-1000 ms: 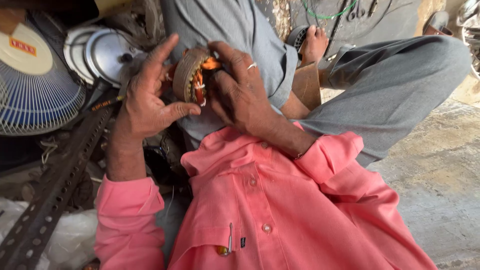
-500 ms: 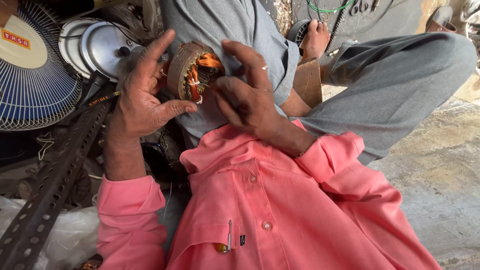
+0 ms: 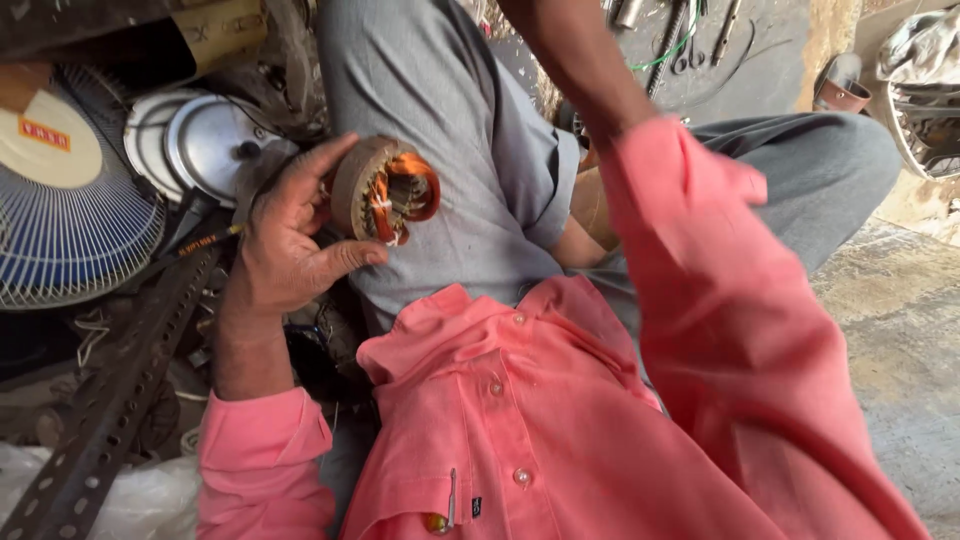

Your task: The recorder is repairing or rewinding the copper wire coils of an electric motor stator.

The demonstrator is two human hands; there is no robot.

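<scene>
Left hand (image 3: 285,240) gripping round motor stator (image 3: 380,190) with orange copper windings, fingers curled behind, thumb pressing underneath, holding it up before grey-shirted lap. Right arm (image 3: 600,80) reaching up out of frame; grip not visible. Blue fan (image 3: 60,220) lying just left.

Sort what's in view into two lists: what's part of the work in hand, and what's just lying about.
In hand:
- left hand
- motor stator, a round metal core with copper windings, held by that hand
- right arm, reaching up out of view

Lying about:
- blue fan grille
- round metal covers
- perforated metal bar
- hand tools on the floor
</scene>
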